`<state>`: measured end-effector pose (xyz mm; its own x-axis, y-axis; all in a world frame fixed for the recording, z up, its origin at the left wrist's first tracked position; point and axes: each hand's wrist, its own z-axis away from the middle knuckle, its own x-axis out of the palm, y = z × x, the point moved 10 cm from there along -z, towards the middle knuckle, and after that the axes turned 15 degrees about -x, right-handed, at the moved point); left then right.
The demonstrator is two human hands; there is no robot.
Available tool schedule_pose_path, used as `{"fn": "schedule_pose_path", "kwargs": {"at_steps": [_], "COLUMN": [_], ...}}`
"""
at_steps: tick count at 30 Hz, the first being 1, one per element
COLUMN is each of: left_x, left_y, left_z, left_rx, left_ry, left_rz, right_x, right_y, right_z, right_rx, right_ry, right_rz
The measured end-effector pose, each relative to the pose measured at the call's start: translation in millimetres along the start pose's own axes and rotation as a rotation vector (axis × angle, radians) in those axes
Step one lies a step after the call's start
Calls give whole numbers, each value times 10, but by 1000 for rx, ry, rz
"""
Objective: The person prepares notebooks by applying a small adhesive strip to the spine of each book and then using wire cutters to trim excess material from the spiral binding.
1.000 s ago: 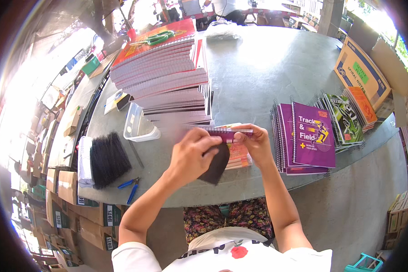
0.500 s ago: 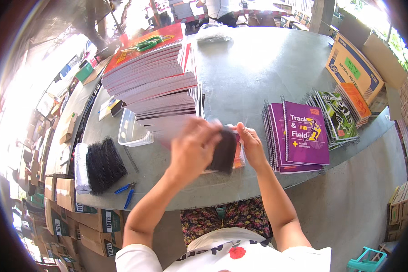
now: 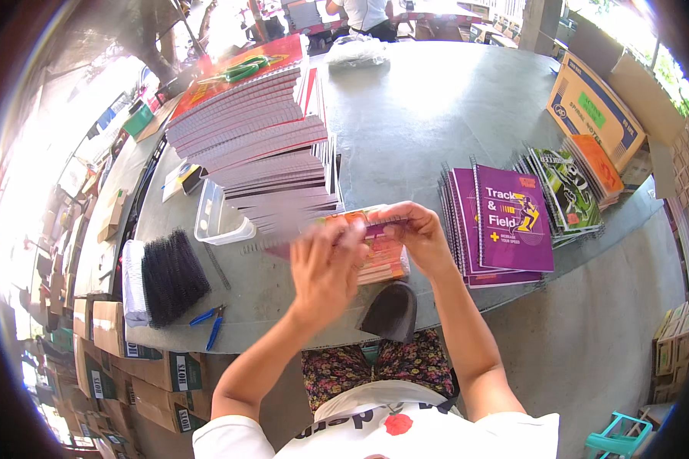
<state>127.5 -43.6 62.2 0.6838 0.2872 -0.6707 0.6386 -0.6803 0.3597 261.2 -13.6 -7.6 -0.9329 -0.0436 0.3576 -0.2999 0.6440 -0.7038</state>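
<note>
My right hand (image 3: 419,233) is closed, its thumb and fingers pinching the end of a spiral-bound edge. That edge belongs to what looks like a purple-covered notebook (image 3: 278,249), mostly hidden by my hands. A wire coil (image 3: 250,247) sticks out past its left end. My left hand (image 3: 325,260) lies over the bound edge, its fingers smeared by motion. Beneath both hands is a small stack of orange-covered books (image 3: 386,262). A dark, curved, flexible-looking piece (image 3: 390,312) lies at the table's near edge, below my right hand.
A tall stack of unbound books (image 3: 245,130) with green-handled scissors (image 3: 245,69) stands left of a clear plastic tub (image 3: 223,218). Black coils (image 3: 174,277) and blue cutters (image 3: 210,321) lie near left. Purple spiral notebooks (image 3: 513,222), green ones (image 3: 566,191) and a carton (image 3: 593,111) are right.
The dark curved piece has left my left hand and now lies at the table's near edge. My left hand has moved to the bound edge; my right hand has shifted slightly left.
</note>
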Motion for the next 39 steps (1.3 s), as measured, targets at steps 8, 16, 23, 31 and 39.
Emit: {"fn": "schedule_pose_path", "kwargs": {"at_steps": [8,16,23,31,39], "left_x": [139,410,584,360,-281], "left_y": [-117,-109,200,279,-594], "left_z": [-393,-467,-389,-369,-441], "left_rx": [-67,-147,33,113,-483], "left_ry": [-185,-375,-348,-263,15], "left_rz": [4,-44,205,111,931], "right_x": [-112,-354,-305,-187,-530], "right_y": [-41,212,82,-52,-1072], "right_z": [63,280,280,215,-140], "right_rx": [-24,126,69,-116,-198], "right_ry": [38,115,196,102,406], "right_rz": [173,351,361,594,-56]}}
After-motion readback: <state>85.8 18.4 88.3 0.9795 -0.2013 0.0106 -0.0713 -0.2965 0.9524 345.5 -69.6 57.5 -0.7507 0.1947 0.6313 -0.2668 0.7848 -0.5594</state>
